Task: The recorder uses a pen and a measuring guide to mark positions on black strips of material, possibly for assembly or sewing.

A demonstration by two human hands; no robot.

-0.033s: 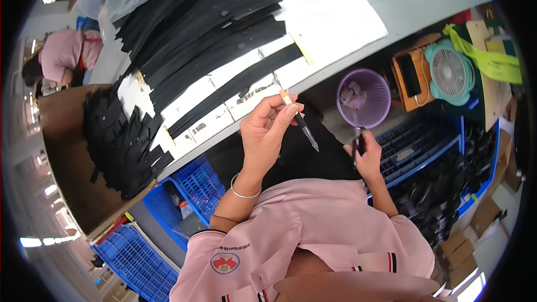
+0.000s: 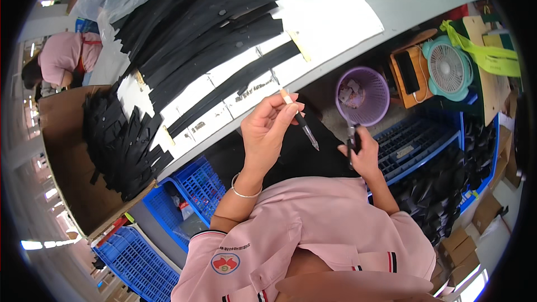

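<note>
My left hand [image 2: 267,124] is closed, with a slim pen [image 2: 306,127] pinched between thumb and fingers. Its dark grip and clear tip slant down to the right, and a pale end shows above the fingers. My right hand [image 2: 366,154] is wrapped round black-handled scissors [image 2: 352,144], their metal end up by the purple basket [image 2: 363,117]; part of the handles is hidden. Beyond my left hand, a single black strip [image 2: 235,89] lies on a white marked board [image 2: 335,17], apart from many overlapping black strips [image 2: 207,22].
Left of the table, a cardboard box [image 2: 67,156] holds cut black pieces. Blue crates [image 2: 140,263] stand below it; another blue crate [image 2: 414,154] sits at right. A small teal fan [image 2: 449,68] and a phone [image 2: 408,72] are beyond the basket. Another person [image 2: 61,59] bends over at far left.
My right hand and the scissors have shifted slightly up and left. My left hand keeps its hold on the pen. The view has moved a little.
</note>
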